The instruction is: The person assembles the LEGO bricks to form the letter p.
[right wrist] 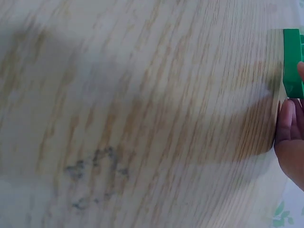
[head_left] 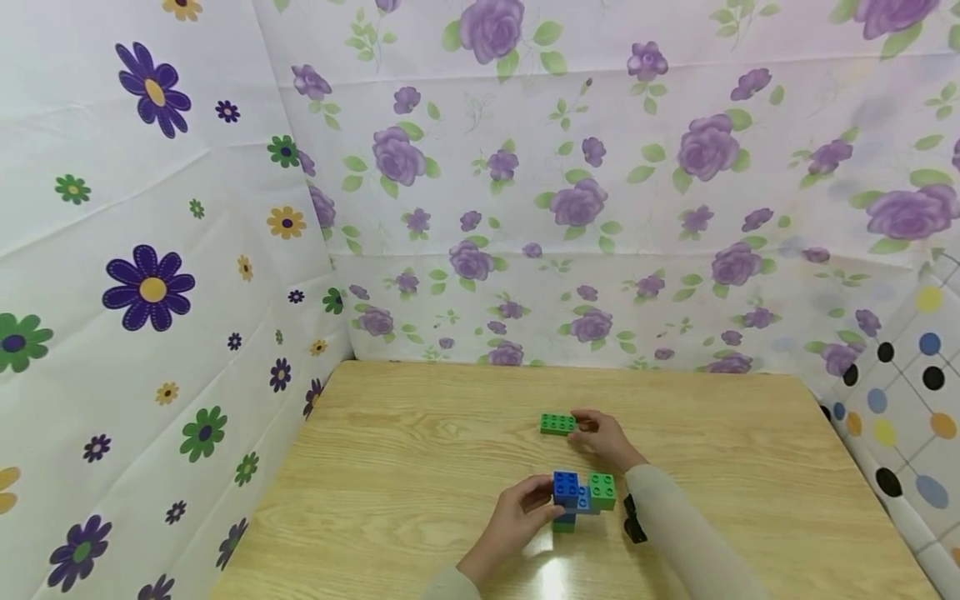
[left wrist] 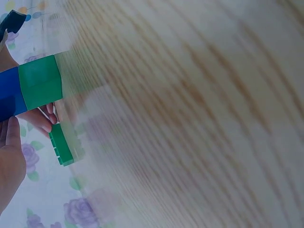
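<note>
My left hand (head_left: 519, 512) holds a small toy brick build from its left side. The build has a dark blue brick (head_left: 566, 484) and a light green brick (head_left: 602, 490) on top, with a lighter blue piece (head_left: 582, 498) under them. Lower down are a blue part and a green base, best seen as a green brick (left wrist: 40, 81) in the left wrist view. Farther back, my right hand (head_left: 604, 439) pinches the right end of a long green brick (head_left: 557, 424), studs up. Its underside appears at or very near the table; exact contact cannot be told.
Both hands are over a wood-grain table (head_left: 420, 450). A purple-rose cloth (head_left: 525, 275) hangs behind its back edge, and a flowered cloth (head_left: 217, 350) hangs at the left. By the right sleeve is a black device (head_left: 634, 520). A dotted cloth (head_left: 903, 417) lines the right side.
</note>
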Motion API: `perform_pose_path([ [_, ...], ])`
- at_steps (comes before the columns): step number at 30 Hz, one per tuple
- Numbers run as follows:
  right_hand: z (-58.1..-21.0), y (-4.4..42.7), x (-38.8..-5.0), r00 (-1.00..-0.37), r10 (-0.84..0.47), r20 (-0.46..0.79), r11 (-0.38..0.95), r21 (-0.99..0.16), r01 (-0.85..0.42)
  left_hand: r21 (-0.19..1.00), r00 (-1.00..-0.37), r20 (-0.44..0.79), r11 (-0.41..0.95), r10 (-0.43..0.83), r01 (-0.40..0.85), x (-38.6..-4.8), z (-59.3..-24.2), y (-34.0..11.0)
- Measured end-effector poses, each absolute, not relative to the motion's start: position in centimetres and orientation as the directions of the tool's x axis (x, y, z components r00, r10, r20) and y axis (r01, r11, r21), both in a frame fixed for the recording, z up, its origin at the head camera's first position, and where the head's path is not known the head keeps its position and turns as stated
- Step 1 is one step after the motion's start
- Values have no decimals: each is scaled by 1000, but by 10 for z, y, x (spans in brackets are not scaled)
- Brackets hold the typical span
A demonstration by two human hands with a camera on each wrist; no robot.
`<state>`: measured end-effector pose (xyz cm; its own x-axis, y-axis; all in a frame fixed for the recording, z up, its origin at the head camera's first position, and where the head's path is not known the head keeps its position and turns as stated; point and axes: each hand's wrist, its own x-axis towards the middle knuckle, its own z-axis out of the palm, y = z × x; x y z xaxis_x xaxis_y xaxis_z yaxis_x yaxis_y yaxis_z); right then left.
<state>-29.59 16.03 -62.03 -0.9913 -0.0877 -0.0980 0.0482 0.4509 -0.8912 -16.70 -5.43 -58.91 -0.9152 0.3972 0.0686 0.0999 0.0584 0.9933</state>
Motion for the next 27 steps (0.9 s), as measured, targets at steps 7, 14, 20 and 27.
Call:
perform_pose_path([
  [7, -620, 154, -300, -992, -89, -89, 497, -867, 33, 995, -919, 50, 64, 390, 81, -167, -588, -54],
  [14, -620, 151, -301, -993, -95, -68, 497, -868, 12, 994, -922, 31, 82, 386, 68, -165, -585, -53],
  [20, -617, 151, -300, -995, -72, -74, 514, -857, 27, 994, -919, 37, 79, 392, 73, -166, -587, -52],
  [27, -612, 150, -299, -994, -81, -66, 529, -849, 13, 993, -918, 53, 73, 393, 89, -167, -588, -54],
])
